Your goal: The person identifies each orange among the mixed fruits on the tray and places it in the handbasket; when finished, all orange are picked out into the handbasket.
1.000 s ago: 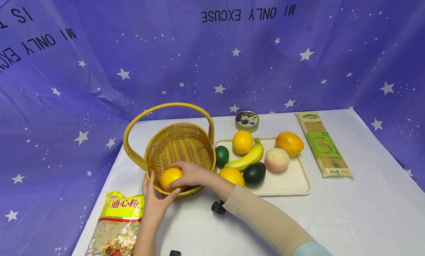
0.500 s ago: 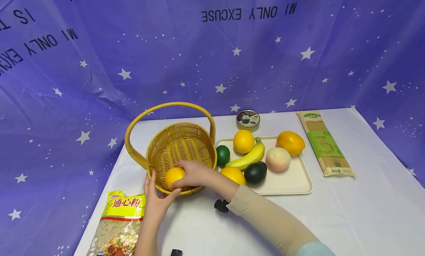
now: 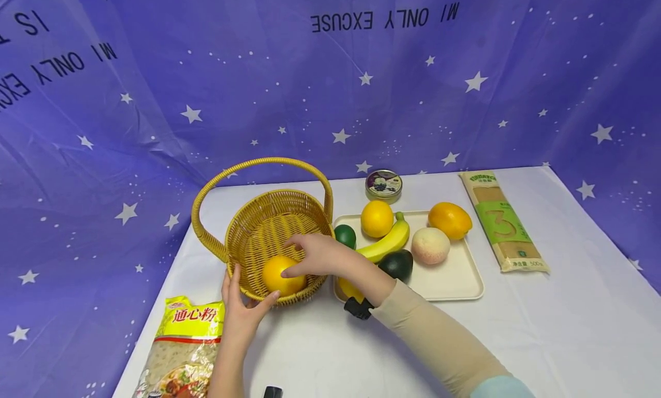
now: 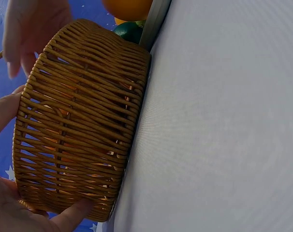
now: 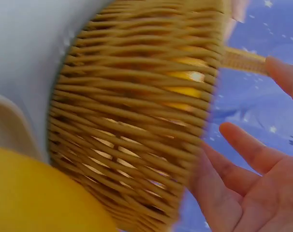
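An orange [image 3: 281, 279] lies in the near part of the wicker basket [image 3: 247, 223], whose tall handle stands upright. My left hand [image 3: 241, 311] grips the near left of the basket's rim; in the left wrist view its fingers [image 4: 5, 113] press against the woven side. Over the basket's right side, my right hand [image 3: 321, 256] is spread with nothing gripped, its thumb close to the orange. Whether the thumb still touches the fruit I cannot tell. In the right wrist view, the right hand's fingers [image 5: 250, 147] are apart, beyond the basket's rim.
Right of the basket, a cream tray [image 3: 454, 286] bears another orange [image 3: 377, 218], a banana [image 3: 387, 242], a peach [image 3: 431, 246], an avocado [image 3: 397, 264] and other fruit. A tin [image 3: 384, 186] stands behind. Noodles [image 3: 503, 223] lie right, a pasta bag [image 3: 186, 346] left.
My right hand has let go of the orange and risen to the right. The orange has shifted slightly right inside the basket. The left hand stays on the rim.
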The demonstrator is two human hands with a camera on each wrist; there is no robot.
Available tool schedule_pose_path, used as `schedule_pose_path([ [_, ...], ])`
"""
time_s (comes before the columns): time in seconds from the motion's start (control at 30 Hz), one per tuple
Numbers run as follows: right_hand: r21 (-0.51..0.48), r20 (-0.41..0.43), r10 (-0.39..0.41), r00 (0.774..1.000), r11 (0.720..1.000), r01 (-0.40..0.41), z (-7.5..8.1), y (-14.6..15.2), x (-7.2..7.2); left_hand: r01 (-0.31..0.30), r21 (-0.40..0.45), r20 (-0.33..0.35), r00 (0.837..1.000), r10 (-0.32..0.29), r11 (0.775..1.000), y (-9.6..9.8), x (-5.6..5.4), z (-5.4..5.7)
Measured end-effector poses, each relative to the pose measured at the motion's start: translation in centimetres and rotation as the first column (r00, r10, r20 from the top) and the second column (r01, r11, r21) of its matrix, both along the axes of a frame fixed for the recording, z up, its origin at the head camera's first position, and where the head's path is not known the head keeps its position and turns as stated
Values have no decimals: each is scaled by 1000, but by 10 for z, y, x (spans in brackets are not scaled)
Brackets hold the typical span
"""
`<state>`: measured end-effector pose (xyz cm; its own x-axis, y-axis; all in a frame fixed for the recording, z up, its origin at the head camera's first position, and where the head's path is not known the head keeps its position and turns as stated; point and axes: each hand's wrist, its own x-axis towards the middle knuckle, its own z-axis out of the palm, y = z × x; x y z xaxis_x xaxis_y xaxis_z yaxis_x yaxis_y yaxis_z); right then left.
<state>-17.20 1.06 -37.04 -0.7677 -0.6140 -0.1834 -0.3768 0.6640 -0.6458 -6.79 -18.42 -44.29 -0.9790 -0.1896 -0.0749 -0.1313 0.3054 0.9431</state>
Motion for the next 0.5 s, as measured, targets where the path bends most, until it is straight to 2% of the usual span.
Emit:
schedule_pose_path([
  [0.27,-93,-15,-43,999,995,42,29,29,0,3,-1,8,1000,-3,1000,0,0,0],
  [0.5,-229,46,-132,990,963,139,47,67,-3,1,-14,7,1000,-1,1000,0,1,1],
])
